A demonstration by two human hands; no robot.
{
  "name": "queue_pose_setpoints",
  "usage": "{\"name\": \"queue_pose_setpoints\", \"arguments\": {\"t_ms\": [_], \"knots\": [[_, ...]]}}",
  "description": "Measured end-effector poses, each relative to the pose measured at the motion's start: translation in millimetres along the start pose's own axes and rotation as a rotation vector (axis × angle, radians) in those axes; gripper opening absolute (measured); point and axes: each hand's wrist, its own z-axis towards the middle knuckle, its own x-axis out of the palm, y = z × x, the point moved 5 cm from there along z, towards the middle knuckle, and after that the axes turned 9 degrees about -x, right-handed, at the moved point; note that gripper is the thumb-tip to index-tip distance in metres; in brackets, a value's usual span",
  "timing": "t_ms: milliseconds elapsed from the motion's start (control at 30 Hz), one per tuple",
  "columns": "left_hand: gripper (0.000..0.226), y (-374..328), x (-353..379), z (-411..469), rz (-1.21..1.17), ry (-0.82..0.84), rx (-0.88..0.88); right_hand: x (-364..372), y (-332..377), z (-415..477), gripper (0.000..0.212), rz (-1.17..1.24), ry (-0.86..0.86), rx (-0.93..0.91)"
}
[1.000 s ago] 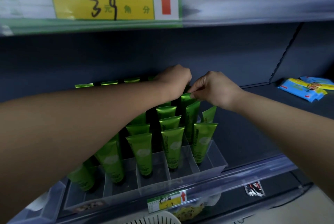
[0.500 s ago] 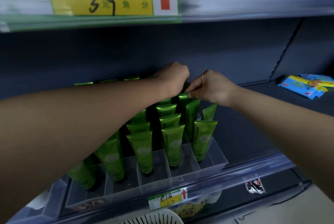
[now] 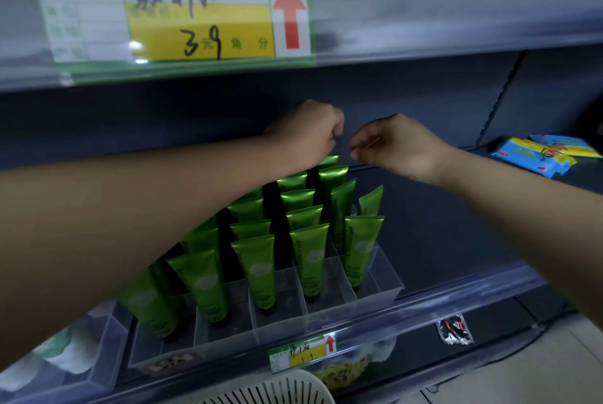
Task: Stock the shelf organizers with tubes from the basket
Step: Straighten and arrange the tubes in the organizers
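Across the tubes (image 3: 310,250), left forearm (image 3: 146,207).

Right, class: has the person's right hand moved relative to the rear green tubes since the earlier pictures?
Yes. The right hand has lifted up and slightly rightward off the green tube it pinched; a gap now shows.
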Motion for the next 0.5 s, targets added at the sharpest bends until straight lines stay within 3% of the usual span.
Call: {"name": "queue_pose_setpoints", "arguments": {"t_ms": [300,500], "knots": [[0.009,-17,11,-23,0.002,0.121,0.004,1,-9,-27,0.016,0.088,0.142,-0.018],[0.017,-18,27,-27,0.065,0.240,-0.023,14,-14,-39,0.019,0.089,0.260,-0.041]]}}
